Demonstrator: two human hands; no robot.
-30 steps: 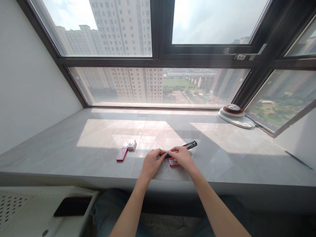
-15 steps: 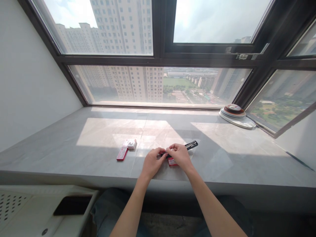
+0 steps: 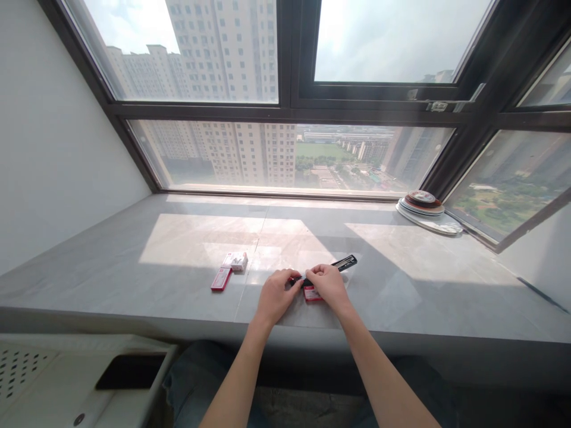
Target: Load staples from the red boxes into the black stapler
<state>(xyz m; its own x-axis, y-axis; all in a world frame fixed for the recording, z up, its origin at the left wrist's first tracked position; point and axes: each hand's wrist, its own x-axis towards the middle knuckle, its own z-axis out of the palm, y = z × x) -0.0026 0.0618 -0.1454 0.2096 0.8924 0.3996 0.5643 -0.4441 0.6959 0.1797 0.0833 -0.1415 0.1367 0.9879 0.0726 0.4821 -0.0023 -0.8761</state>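
A long black stapler (image 3: 345, 262), spread open with a pale metal channel along its far part, lies slantwise between my hands. My left hand (image 3: 277, 294) is closed round its near left end, thumb and fingers pinched together. Just right of that, my right hand (image 3: 328, 286) pinches at the middle of the stapler and covers part of it. Whether a small piece sits in the right fingertips is too small to tell. Partly under my right hand, a red and white box (image 3: 311, 293) lies on the grey sill (image 3: 178, 291).
To the left lie a flat red and white box (image 3: 221, 279) and a small white box (image 3: 239, 261) touching it. Stacked plates (image 3: 422, 208) stand in the far right corner by the window. A white perforated chair or cabinet (image 3: 53, 380) is at lower left.
My right fingertips have shifted slightly right and down along the stapler, opening a small gap from the left fingertips. The boxes lie where they were.
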